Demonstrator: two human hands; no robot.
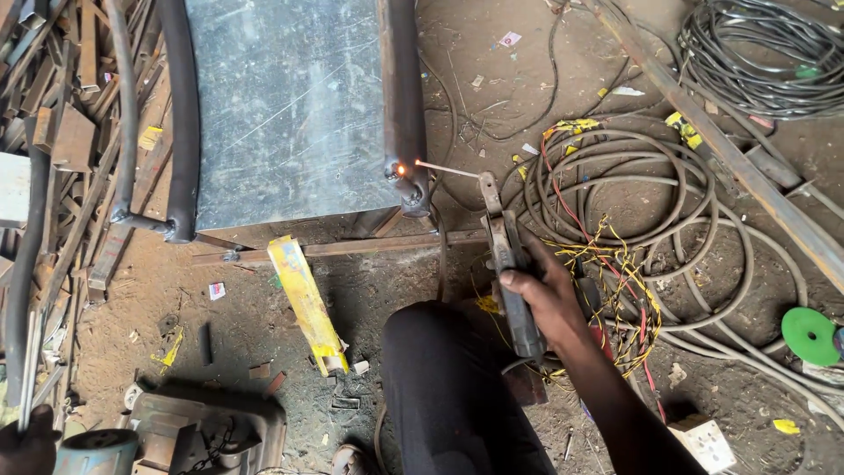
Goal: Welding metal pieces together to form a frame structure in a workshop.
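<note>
Welding rod (447,168) glows where its tip meets the pipe end (406,180), at eleven o'clock from the right hand (547,297), which is clenched around the electrode holder (510,264). Most of the rod is unburnt, so the weld looks barely begun. Left hand (26,444), at eight o'clock, touches a grey cylinder (97,450); its grip can't be made out.

Dirt floor (264,325) of a cluttered workshop in daylight.
Scrap metal (61,132) at nine o'clock; coiled cables (756,62) at two o'clock.
</note>
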